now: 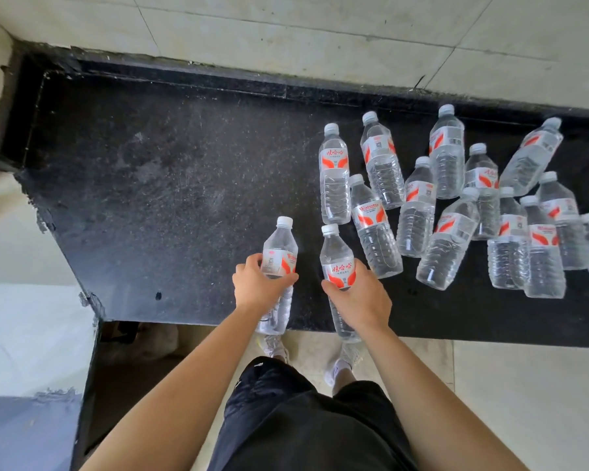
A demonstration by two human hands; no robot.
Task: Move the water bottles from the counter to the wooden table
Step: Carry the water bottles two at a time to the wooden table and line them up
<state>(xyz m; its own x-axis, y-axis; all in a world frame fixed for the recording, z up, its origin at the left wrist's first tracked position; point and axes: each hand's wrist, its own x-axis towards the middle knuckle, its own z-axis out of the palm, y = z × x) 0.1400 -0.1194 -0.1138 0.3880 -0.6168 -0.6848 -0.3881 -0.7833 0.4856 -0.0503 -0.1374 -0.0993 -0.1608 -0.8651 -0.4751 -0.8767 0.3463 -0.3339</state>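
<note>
Arms (198, 379) out, left grip (257, 283) hugs one bottle (280, 248), right grip (361, 295) hugs a second bottle (335, 254) over the worktop (167, 198); carrying them away likely comes next.

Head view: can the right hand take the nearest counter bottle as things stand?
Probably not: the right hand already grips a bottle. The nearest counter bottle stands close, nothing between them, but the hand is full.

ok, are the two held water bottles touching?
Apart. Head view: black counter shows between the left water bottle held by the left hand and the right water bottle held by the right hand.
</note>
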